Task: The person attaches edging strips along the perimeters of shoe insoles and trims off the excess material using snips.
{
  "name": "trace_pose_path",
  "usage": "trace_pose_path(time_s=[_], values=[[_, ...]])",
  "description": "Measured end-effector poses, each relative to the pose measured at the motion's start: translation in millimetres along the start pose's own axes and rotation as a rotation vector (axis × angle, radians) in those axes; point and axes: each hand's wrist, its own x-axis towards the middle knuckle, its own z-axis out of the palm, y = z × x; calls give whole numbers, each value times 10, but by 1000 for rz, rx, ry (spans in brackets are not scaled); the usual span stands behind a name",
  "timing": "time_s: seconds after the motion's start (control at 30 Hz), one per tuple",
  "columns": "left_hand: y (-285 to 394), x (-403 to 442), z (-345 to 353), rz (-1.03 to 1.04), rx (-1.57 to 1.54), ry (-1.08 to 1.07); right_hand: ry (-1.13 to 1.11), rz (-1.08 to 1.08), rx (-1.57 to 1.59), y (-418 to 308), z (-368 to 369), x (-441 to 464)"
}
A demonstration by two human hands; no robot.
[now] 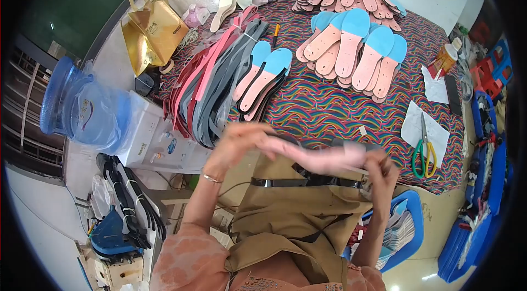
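A pink shoe insole, smeared by motion, stretches between my two hands above my apron-covered lap. My left hand is closed on its left end. At the other end, my right hand has its fingers closed around the insole. A dark, blurred strip shows along part of the far edge; I cannot make out whether it is attached. Just beyond my left hand, on the patterned cloth, lie pink and blue insoles with black edging.
Bundled grey and red strips lie at the left of the table. Piles of pink and blue insoles stand at the back. Scissors rest on white paper at right. A blue basin with insoles sits below on my right.
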Motion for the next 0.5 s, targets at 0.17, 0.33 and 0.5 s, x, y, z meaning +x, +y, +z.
trace_pose_path(time_s=[0.17,0.33,0.5], values=[[129,172,-182,745,541,515,303,20,-430,299,64,212],[-323,499,-486,555,949,566,220,-59,-515,356,388,285],[-335,868,-538,446,1167,704,-28,-367,-502,394,1157,524]])
